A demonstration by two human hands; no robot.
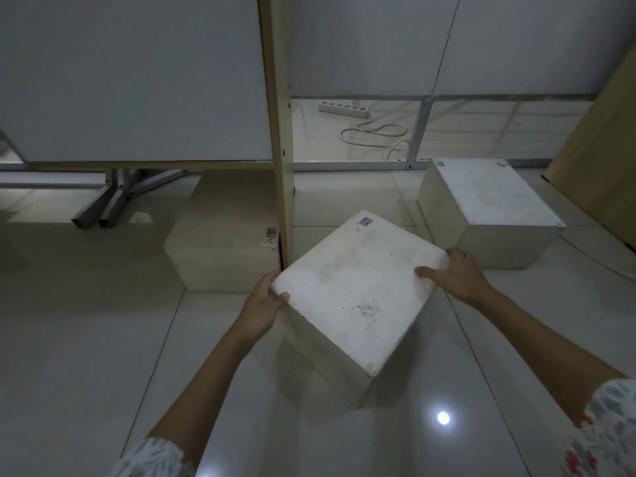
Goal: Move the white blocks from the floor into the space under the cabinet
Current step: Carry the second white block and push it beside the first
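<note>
Tiled floor (103, 339) bears three white blocks (354, 297); two hands (263, 304) grip one.

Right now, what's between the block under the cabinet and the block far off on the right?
The head view shows the cabinet's wooden upright post between the tucked block and the far block, then bare floor tiles.

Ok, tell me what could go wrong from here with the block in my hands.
1. The held block is gripped only at two opposite corners by the left hand and right hand; it may slip or twist.
2. The wooden post stands right beside it, so a corner could knock the post on the way in.
3. The block under the cabinet already fills the spot left of the post, so space there looks tight.
</note>
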